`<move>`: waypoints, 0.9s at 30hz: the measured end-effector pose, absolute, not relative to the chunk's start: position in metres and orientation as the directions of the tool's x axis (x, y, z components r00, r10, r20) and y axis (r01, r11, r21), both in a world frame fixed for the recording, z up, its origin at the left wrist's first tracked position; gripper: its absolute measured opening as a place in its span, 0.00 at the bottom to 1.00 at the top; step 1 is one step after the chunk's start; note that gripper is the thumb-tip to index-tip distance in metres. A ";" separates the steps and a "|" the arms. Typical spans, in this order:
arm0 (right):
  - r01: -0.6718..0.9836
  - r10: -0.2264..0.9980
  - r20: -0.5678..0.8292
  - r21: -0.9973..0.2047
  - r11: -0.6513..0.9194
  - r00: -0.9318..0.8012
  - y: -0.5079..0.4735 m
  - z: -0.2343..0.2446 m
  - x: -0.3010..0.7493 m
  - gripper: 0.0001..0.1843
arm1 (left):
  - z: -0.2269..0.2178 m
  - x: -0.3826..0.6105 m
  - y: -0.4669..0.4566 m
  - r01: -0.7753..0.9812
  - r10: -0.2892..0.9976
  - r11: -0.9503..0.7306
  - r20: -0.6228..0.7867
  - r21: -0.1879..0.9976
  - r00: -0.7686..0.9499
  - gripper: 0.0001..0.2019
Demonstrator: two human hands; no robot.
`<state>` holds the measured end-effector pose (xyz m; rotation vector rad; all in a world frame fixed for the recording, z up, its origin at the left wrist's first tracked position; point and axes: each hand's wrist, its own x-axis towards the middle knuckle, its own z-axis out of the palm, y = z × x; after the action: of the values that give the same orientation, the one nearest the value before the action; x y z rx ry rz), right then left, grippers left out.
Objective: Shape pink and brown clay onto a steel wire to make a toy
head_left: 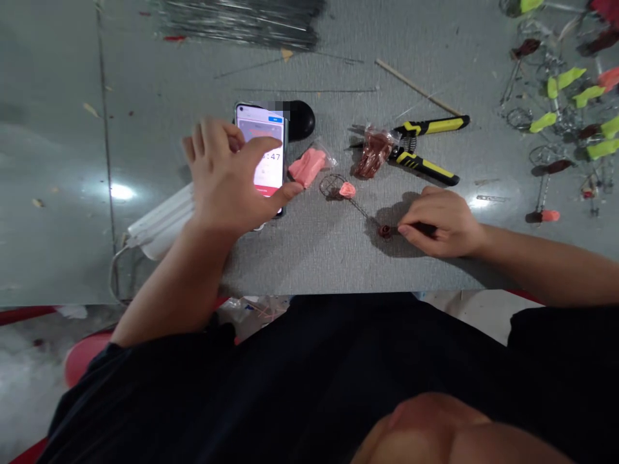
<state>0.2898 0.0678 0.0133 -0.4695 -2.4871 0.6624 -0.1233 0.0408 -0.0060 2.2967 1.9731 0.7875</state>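
My left hand (225,180) hovers over a lit smartphone (268,171), thumb and index finger spread apart, nothing between them. Close to its thumb lies a small plastic bag of pink clay (308,166). My right hand (440,224) is closed in a pinch at the end of a twisted wire piece (360,209). That piece carries a wire loop, a small pink rose (347,189) and a curled dark brown bit (384,231) beside my fingertips. The exact grip point is hidden by the fingers.
Behind lie a bag of brown clay (373,153), yellow-black pliers (428,169), a thin stick (416,86) and a black rounded object (300,120). A bundle of wires (242,22) is at the far edge. Several wire pieces (556,109) spread right; a white device (162,219) sits left.
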 end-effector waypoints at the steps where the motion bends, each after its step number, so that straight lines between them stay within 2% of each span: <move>1: 0.188 0.441 0.396 -0.534 0.824 -0.806 0.068 0.013 0.290 0.07 | -0.008 -0.124 0.041 0.918 0.912 -0.226 0.402 0.326 0.082 0.45; 5: 0.158 0.422 0.444 -0.518 0.841 -0.790 0.067 0.012 0.290 0.05 | -0.012 -0.127 0.042 0.836 0.777 -0.365 0.628 0.410 0.032 0.36; 11: 0.139 0.407 0.514 -0.481 0.866 -0.755 0.068 0.009 0.288 0.05 | -0.008 -0.098 0.033 0.608 0.722 -0.506 0.686 0.612 -0.091 0.23; 14: 0.125 0.389 0.592 -0.436 0.891 -0.706 0.065 0.008 0.284 0.02 | -0.002 -0.065 0.017 0.461 0.798 -0.504 0.598 0.730 -0.074 0.20; 16: 0.111 0.349 0.661 -0.374 0.921 -0.664 0.059 0.007 0.280 0.02 | 0.003 -0.040 0.001 0.396 0.859 -0.499 0.502 0.771 0.105 0.18; 18: 0.116 0.299 0.716 -0.294 0.949 -0.631 0.049 0.008 0.277 0.07 | 0.007 -0.015 -0.017 0.335 0.894 -0.442 0.377 0.832 0.243 0.21; 21: 0.131 0.229 0.744 -0.189 0.973 -0.627 0.031 0.011 0.272 0.15 | 0.006 0.019 -0.037 0.232 0.875 -0.375 0.260 0.898 0.408 0.25; 24: 0.150 0.180 0.779 -0.111 0.982 -0.601 0.022 0.013 0.271 0.10 | -0.001 0.040 -0.042 0.189 0.856 -0.362 0.245 0.913 0.454 0.34; 27: 0.217 0.153 0.796 -0.027 0.976 -0.585 0.023 0.015 0.271 0.07 | -0.008 0.047 -0.036 0.164 0.866 -0.360 0.263 0.918 0.425 0.35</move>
<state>0.2710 0.0228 0.0148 -0.2578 -2.2063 -0.0903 0.0475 -0.0364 -0.0085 1.7927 0.8874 0.9933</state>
